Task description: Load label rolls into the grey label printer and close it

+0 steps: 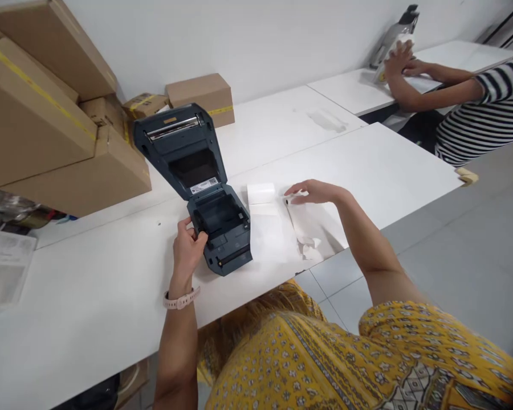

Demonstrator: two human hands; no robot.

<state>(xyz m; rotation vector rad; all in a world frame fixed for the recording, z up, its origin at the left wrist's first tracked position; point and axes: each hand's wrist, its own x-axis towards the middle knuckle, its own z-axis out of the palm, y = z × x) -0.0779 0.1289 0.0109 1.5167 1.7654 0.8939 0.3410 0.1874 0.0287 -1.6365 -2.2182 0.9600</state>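
A dark label printer (pixel 222 216) stands on the white table with its lid (pixel 179 148) swung up and its inner bay exposed. My left hand (pixel 188 242) grips the printer's left edge, thumb over the rim and fingers curled along the side. Right of the printer, a roll of white labels (pixel 261 192) lies with a strip hanging toward the table's front edge. Beside it, my right hand (pixel 315 192) has thumb and fingers around a second white paper roll (pixel 291 209), whose dark core end shows. Loose, crumpled paper (pixel 310 249) trails from that roll.
Cardboard boxes (pixel 47 108) are stacked at the left, and a smaller box (pixel 203 97) stands against the wall. A clear plastic container (pixel 6 265) sits far left. At the right, a co-worker in a striped shirt (pixel 487 108) handles a white item beside a grey bottle (pixel 395 37).
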